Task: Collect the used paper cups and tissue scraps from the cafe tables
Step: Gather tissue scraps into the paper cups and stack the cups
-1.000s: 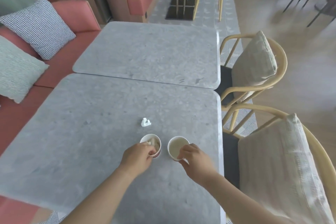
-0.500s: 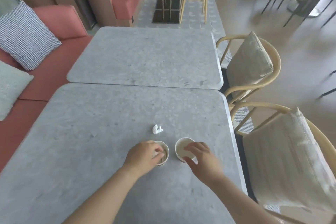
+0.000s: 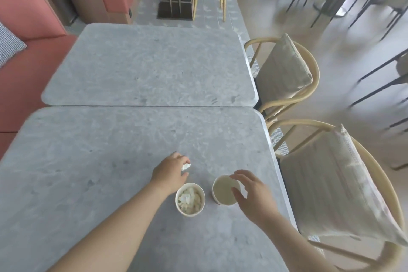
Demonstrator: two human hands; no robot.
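Two white paper cups stand side by side on the near grey table (image 3: pixel 88 172). The left cup (image 3: pixel 190 201) holds crumpled tissue. The right cup (image 3: pixel 224 190) looks empty inside. My left hand (image 3: pixel 171 172) is just beyond the left cup and pinches a small white tissue scrap (image 3: pixel 186 166) at its fingertips. My right hand (image 3: pixel 251 194) hovers at the right cup's rim, fingers spread and relaxed, partly covering that cup's right side.
A second grey table (image 3: pixel 150 66) butts against the far edge of the near one. Two wooden chairs with beige cushions (image 3: pixel 284 73) (image 3: pixel 344 183) stand along the right side. A pink bench (image 3: pixel 26 55) runs along the left.
My left hand left the left cup and reached forward to the tissue scrap, now pinching it. My right hand has loosened from the right cup's rim. The view shifted closer and to the left.
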